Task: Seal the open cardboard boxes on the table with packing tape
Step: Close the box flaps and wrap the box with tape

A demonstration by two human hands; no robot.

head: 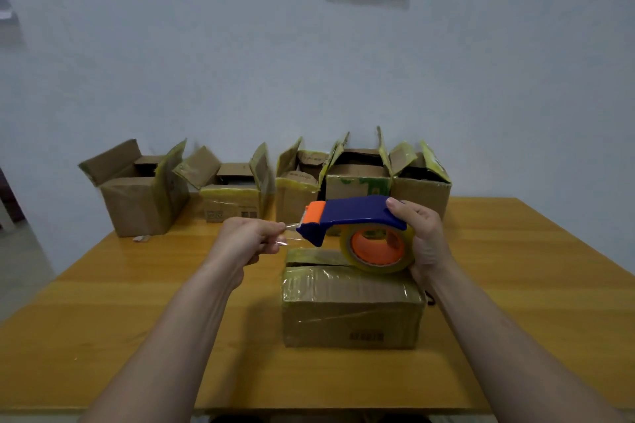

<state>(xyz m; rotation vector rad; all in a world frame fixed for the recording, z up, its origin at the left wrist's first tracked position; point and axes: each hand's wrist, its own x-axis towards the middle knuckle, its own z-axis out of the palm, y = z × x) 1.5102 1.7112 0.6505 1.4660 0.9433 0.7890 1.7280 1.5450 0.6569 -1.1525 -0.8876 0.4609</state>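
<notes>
Holding: your right hand point(426, 237) grips the blue tape dispenser point(357, 213) by its rear, just over the near box point(350, 306).
Pinching: your left hand point(247, 240) pinches the clear tape end point(292, 235) drawn out from the dispenser's orange nose.
Near box: flaps down, glossy tape across it, on the table point(137, 302) before you.
Back row: five open boxes point(137, 196) stand along the table's far edge, flaps up.

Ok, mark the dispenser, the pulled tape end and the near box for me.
Dispenser point(357, 213): head view, top of the blue body.
Tape end point(292, 233): head view, clear strip just off the orange nose.
Near box point(350, 323): head view, its front face.
</notes>
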